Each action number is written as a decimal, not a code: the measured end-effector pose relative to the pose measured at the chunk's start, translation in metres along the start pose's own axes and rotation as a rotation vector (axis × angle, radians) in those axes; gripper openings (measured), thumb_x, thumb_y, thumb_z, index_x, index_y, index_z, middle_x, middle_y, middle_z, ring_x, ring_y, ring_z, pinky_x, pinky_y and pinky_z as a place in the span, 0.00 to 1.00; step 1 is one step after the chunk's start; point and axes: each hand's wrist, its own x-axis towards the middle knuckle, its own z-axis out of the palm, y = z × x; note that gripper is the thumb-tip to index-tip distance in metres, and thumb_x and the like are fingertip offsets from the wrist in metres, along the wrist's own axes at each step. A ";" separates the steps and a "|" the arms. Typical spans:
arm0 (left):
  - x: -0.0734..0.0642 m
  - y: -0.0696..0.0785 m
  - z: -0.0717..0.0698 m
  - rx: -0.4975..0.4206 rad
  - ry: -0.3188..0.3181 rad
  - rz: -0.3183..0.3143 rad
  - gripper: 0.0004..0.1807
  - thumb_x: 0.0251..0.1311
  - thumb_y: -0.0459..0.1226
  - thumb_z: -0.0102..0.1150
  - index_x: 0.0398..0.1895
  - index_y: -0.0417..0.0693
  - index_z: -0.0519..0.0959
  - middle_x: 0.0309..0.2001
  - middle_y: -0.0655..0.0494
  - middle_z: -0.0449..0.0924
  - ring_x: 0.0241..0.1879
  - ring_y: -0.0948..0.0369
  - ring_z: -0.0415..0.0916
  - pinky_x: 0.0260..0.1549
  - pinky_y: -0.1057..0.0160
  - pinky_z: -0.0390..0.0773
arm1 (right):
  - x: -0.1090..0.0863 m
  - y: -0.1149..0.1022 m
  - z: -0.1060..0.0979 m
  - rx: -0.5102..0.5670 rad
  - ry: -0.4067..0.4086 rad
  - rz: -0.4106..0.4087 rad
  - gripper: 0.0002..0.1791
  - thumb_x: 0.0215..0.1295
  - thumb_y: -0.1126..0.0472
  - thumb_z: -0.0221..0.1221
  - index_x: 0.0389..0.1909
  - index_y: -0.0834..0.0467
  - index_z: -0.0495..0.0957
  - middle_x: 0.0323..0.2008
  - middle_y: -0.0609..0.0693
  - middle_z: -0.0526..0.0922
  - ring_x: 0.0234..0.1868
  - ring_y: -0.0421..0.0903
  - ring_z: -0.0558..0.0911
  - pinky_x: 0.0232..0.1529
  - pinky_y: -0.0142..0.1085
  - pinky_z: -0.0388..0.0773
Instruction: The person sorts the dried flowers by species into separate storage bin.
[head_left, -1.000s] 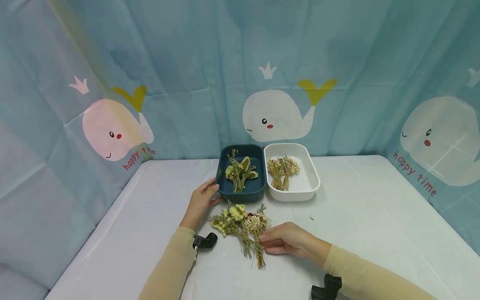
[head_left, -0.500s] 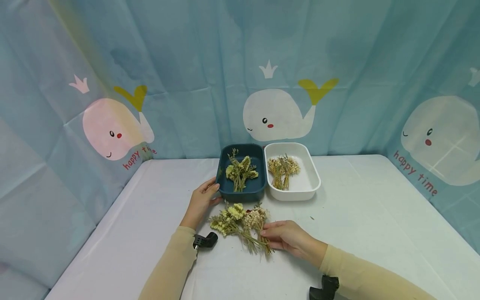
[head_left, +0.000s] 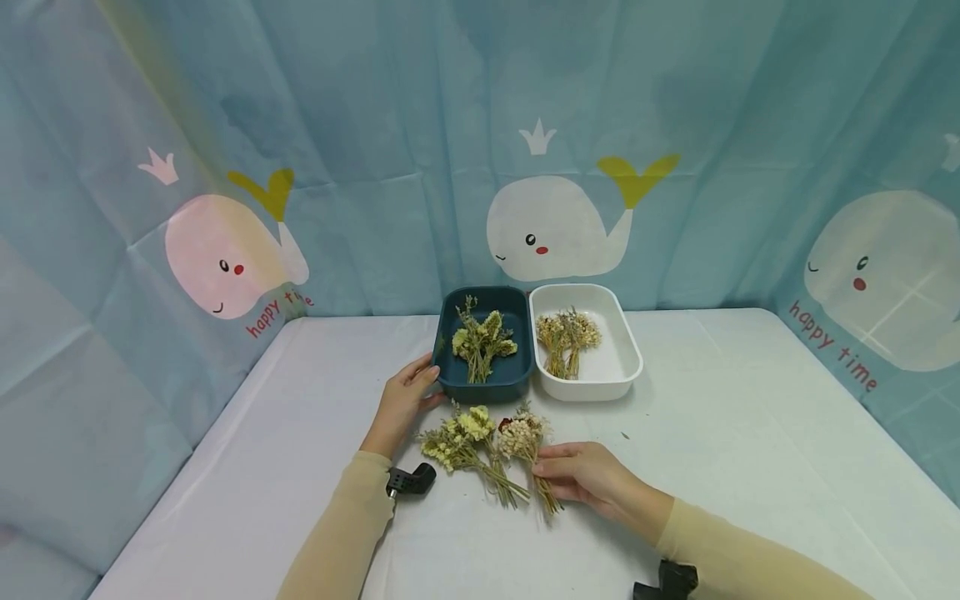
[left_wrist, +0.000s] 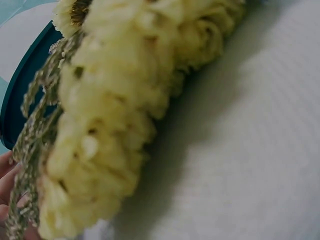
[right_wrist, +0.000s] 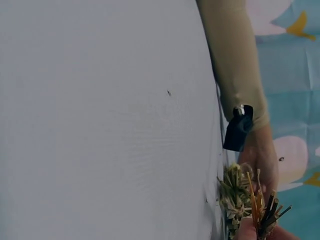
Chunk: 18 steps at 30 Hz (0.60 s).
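My right hand [head_left: 596, 479] pinches the stems of a dried flower bunch [head_left: 522, 435] with cream blooms and a dark red one. In the right wrist view its cut stem ends [right_wrist: 265, 212] stick out past the fingers. Just left of it lies a yellow dried flower bunch [head_left: 461, 437], its stems slanting to the lower right; its yellow blooms [left_wrist: 115, 110] fill much of the left wrist view. My left hand [head_left: 397, 412] rests its fingers against the left outer side of a dark blue tray [head_left: 487, 393]. Inside that tray lie yellow dried flowers [head_left: 483, 343].
Against the dark tray's right side stands a white tray [head_left: 588, 390] holding cream dried flowers [head_left: 566, 340]. Both trays are at the back of the white table [head_left: 735, 417], before a blue whale-print curtain [head_left: 405, 233]. A small dark scrap [head_left: 625, 436] lies to the right.
My right hand has shifted slightly right with the cream bunch, whose stems now lie apart from the yellow bunch's stems instead of crossing them. My left hand has stayed at the dark tray.
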 end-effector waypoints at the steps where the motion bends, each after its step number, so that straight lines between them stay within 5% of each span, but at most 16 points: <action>1: 0.000 0.000 0.000 0.002 0.001 -0.001 0.32 0.73 0.47 0.53 0.76 0.50 0.61 0.74 0.45 0.63 0.70 0.47 0.68 0.61 0.52 0.81 | -0.002 0.000 -0.001 -0.004 -0.003 -0.001 0.29 0.64 0.65 0.64 0.63 0.74 0.70 0.42 0.50 0.88 0.37 0.37 0.86 0.41 0.31 0.87; 18: 0.001 -0.001 0.000 0.000 0.000 -0.008 0.31 0.73 0.46 0.54 0.76 0.51 0.61 0.74 0.46 0.64 0.69 0.47 0.69 0.61 0.51 0.81 | -0.031 -0.015 -0.011 -0.015 -0.035 -0.096 0.33 0.65 0.59 0.64 0.66 0.73 0.67 0.46 0.53 0.88 0.42 0.39 0.87 0.44 0.31 0.87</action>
